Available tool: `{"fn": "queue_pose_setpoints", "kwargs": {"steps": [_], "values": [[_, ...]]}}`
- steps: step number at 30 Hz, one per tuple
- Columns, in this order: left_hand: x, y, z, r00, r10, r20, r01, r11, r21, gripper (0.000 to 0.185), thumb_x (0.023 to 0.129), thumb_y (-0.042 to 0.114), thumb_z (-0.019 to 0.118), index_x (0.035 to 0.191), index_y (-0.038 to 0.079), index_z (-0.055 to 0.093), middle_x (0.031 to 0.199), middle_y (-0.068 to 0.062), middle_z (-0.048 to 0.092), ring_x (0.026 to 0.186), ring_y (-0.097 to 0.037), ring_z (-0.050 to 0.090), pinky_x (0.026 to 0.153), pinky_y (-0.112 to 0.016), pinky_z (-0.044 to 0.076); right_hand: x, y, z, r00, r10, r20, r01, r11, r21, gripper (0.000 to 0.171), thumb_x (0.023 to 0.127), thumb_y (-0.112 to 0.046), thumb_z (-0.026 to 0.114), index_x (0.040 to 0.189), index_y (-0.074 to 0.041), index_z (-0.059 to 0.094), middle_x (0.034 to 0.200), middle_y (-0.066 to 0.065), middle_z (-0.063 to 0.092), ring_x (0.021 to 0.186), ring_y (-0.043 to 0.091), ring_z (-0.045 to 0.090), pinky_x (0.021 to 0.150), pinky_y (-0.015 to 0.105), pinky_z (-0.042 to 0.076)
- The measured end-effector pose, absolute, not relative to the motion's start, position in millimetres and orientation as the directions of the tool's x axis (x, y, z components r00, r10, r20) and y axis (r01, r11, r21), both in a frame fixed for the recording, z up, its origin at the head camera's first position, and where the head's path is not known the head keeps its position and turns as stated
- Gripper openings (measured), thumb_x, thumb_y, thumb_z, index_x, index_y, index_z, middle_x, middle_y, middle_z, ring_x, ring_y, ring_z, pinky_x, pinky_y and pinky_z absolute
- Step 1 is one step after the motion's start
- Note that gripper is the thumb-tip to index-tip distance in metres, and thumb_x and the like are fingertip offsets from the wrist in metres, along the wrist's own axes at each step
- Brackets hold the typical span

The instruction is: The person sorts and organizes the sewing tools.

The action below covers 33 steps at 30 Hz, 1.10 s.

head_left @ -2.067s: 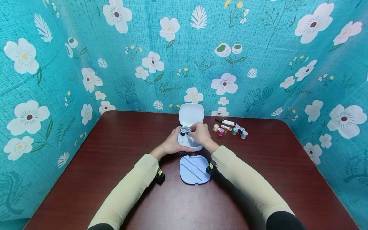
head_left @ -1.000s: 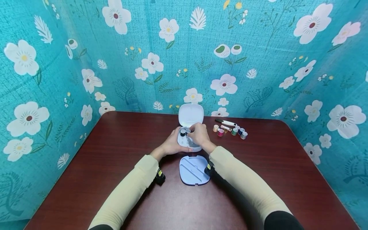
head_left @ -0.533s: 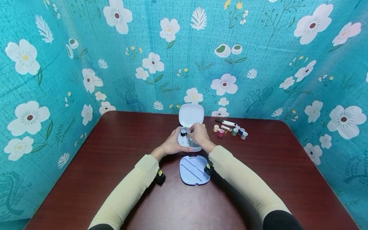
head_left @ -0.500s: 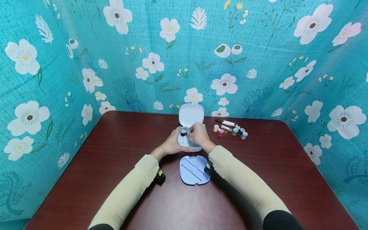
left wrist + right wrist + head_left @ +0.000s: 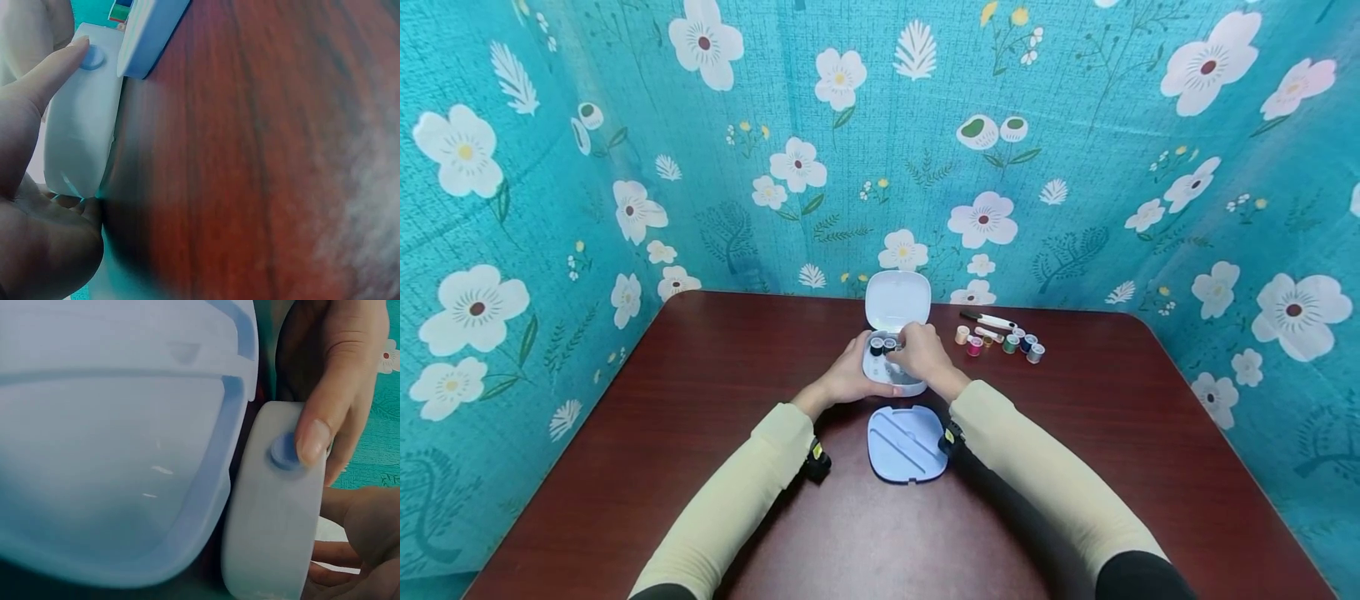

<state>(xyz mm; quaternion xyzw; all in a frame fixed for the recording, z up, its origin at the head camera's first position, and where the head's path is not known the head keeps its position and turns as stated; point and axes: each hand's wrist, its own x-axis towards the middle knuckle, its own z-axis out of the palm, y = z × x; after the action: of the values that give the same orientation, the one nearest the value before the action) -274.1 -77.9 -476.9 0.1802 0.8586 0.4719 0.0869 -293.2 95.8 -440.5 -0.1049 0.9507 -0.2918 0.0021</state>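
A small white case [image 5: 907, 385] stands open at the table's middle, its lid [image 5: 897, 300] upright behind it. Two dark thread spools [image 5: 883, 342] sit in its back left corner. My left hand [image 5: 848, 377] grips the case from the left, with the thumb [image 5: 47, 72] lying on the front wall [image 5: 81, 131] at a round blue button [image 5: 94, 57]. My right hand [image 5: 917, 353] reaches in from the right, its bunched fingertips pinching a spool beside the two dark ones. In the right wrist view the thumb [image 5: 331, 394] covers the button [image 5: 284, 453].
A pale blue tray insert [image 5: 906, 443] lies just in front of the case, filling the right wrist view [image 5: 112, 437]. Several coloured spools [image 5: 1000, 340] and a white tool with a black tip [image 5: 989, 318] lie to the right. Flowered teal cloth walls in the dark red table [image 5: 700, 467].
Almost nothing. My right hand's fingertips stay inside the case beside the dark spools and edge slightly left. The left hand keeps its grip.
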Motion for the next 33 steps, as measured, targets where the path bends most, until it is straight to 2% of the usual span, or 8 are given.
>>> {"fn": "queue_pose_setpoints", "kwargs": {"steps": [5,8,20,28,33], "values": [[-274.4,-77.7,-476.6,-0.92,0.39,0.03,0.233,0.484,0.843,0.113,0.07,0.036,0.096,0.156,0.009,0.028,0.146,-0.013,0.041,0.128,-0.028,0.046,0.109,-0.047,0.039,-290.5,104.0,-437.4,-0.97,-0.233,0.069,-0.232,0.803,-0.548,0.031,0.09,-0.016,0.08,0.112,0.005,0.073,0.108,0.021,0.073,0.094,0.03,0.068,0.083,0.041,0.058],[-273.4,-77.9,-476.7,-0.92,0.39,0.031,0.229,0.473,0.851,0.111,0.07,0.035,0.096,0.155,0.008,0.029,0.144,-0.015,0.042,0.127,-0.029,0.047,0.108,-0.046,0.04,-288.2,108.3,-436.1,-0.963,-0.26,0.07,-0.255,0.803,-0.539,0.034,0.09,-0.016,0.08,0.115,0.005,0.072,0.114,0.021,0.072,0.102,0.032,0.067,0.087,0.043,0.057],[-272.2,-77.7,-478.5,-0.926,0.377,0.035,0.226,0.476,0.85,0.112,0.069,0.035,0.096,0.155,0.01,0.029,0.144,-0.014,0.043,0.127,-0.029,0.047,0.109,-0.046,0.038,-271.8,126.7,-432.4,-0.934,-0.331,0.138,-0.354,0.791,-0.498,0.032,0.089,-0.016,0.08,0.115,0.002,0.073,0.116,0.017,0.069,0.111,0.032,0.064,0.096,0.047,0.052],[-272.7,-77.4,-478.2,-0.922,0.386,0.035,0.233,0.479,0.846,0.112,0.07,0.034,0.096,0.156,0.009,0.027,0.145,-0.015,0.042,0.129,-0.03,0.046,0.109,-0.048,0.038,-263.4,143.5,-433.8,-0.928,-0.321,0.191,-0.373,0.762,-0.53,0.035,0.089,-0.013,0.078,0.119,0.002,0.071,0.116,0.018,0.068,0.106,0.033,0.063,0.093,0.048,0.051],[-272.9,-77.3,-477.4,-0.922,0.386,0.037,0.234,0.478,0.847,0.113,0.07,0.034,0.096,0.156,0.009,0.028,0.146,-0.014,0.043,0.129,-0.03,0.045,0.11,-0.049,0.037,-260.2,153.6,-433.6,-0.936,-0.299,0.186,-0.351,0.761,-0.545,0.039,0.089,-0.015,0.077,0.123,0.001,0.068,0.118,0.017,0.067,0.11,0.035,0.063,0.094,0.048,0.051]]}}
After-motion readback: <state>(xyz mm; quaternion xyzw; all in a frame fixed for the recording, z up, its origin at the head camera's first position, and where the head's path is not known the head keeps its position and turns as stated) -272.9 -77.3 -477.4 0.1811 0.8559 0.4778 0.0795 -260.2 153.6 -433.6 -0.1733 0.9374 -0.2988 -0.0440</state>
